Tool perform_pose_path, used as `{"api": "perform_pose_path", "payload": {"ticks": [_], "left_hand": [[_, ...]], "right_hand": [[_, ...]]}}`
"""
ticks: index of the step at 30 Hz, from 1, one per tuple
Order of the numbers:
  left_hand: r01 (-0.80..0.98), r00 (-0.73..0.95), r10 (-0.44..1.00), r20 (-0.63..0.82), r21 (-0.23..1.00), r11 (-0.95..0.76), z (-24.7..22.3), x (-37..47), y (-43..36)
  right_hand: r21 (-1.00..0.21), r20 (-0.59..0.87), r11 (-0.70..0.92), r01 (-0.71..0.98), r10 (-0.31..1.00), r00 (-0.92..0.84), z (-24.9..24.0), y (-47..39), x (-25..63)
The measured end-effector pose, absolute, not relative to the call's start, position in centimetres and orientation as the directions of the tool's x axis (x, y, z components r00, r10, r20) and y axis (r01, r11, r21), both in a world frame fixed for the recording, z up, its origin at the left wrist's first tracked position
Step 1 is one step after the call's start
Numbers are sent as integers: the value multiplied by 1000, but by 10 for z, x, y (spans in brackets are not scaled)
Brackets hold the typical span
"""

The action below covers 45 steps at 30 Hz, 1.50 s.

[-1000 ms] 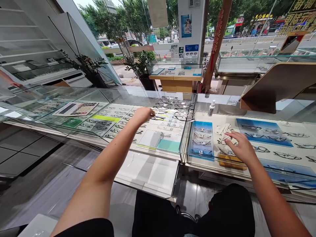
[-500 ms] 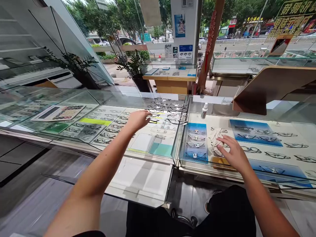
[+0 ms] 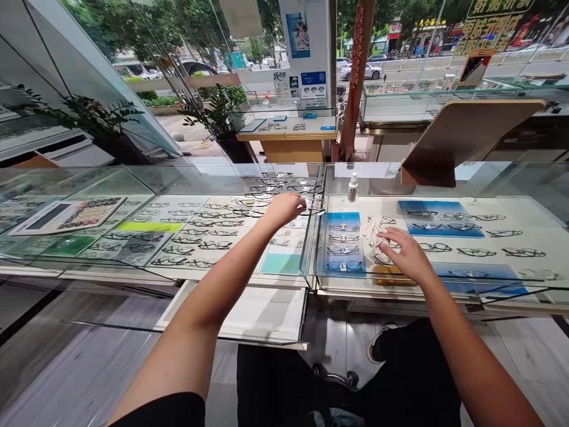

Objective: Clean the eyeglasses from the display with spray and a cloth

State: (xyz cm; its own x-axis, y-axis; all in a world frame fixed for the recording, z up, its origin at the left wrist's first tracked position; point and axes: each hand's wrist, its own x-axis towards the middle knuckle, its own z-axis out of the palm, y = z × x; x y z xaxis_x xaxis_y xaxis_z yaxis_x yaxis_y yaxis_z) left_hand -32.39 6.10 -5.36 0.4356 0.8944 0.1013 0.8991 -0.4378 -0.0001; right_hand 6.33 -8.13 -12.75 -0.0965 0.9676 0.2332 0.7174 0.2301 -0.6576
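Observation:
My left hand [image 3: 287, 209] is stretched over the glass case, its fingers pinched at the left side of a pair of glasses [image 3: 315, 212]. That pair is at the near end of two columns of dark-framed glasses [image 3: 269, 188] on the counter top; the fingertips are partly hidden. On the right-hand case, my right hand [image 3: 406, 254] has its thumb and forefinger at the edge of a crumpled pale cloth [image 3: 374, 236] and appears to grip it. A white spray bottle [image 3: 352, 188] stands upright behind the cloth.
A pulled-out white drawer [image 3: 262, 311] juts toward my legs. Under the glass lie rows of glasses and blue trays [image 3: 342, 243]. A large calculator [image 3: 71, 214] is at left, and a wooden-backed stand [image 3: 462, 142] rises at right.
My left hand has moved right, from the left column of glasses to the right one. My right hand stays by the cloth, which has shifted slightly left. The view has turned a little.

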Motion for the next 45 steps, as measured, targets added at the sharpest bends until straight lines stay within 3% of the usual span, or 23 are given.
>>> {"api": "perform_pose_path", "payload": {"ticks": [3, 6, 9, 12, 15, 17, 20, 23, 30, 35, 45], "left_hand": [[873, 447, 878, 170, 132, -470, -50, -328, 60], [746, 400, 870, 289, 449, -492, -42, -325, 58], [426, 306, 880, 364, 774, -468, -35, -304, 58], [83, 243, 893, 378, 910, -407, -31, -265, 64], [-98, 188, 911, 366, 930, -353, -32, -221, 70], [-140, 134, 896, 422, 904, -405, -34, -196, 72], [-59, -18, 843, 538, 841, -538, -40, -173, 72], [59, -130, 793, 595, 803, -592, -45, -169, 69], [0, -46, 800, 598, 801, -599, -50, -192, 75], [-7, -44, 779, 626, 779, -627, -53, -194, 72], [15, -26, 767, 641, 768, -641, -50, -189, 61]], "right_hand": [[-699, 254, 250, 670, 963, -93, -129, -79, 65], [-767, 270, 245, 594, 962, -49, -126, -77, 65], [-789, 248, 234, 567, 967, -55, -116, -71, 63], [-760, 242, 283, 585, 959, -150, -97, -54, 55], [-766, 374, 382, 517, 919, -125, -70, -25, 43], [-819, 442, 424, 386, 896, -46, -52, -3, 34], [-876, 461, 450, 171, 887, 30, -31, 26, 20], [-881, 469, 466, 83, 883, 22, -23, 45, 5], [-866, 495, 497, 56, 868, -52, -25, 56, -13], [-812, 562, 559, 167, 827, -32, -24, 43, -13], [-796, 571, 562, 226, 820, -28, -24, 30, -11]]}}
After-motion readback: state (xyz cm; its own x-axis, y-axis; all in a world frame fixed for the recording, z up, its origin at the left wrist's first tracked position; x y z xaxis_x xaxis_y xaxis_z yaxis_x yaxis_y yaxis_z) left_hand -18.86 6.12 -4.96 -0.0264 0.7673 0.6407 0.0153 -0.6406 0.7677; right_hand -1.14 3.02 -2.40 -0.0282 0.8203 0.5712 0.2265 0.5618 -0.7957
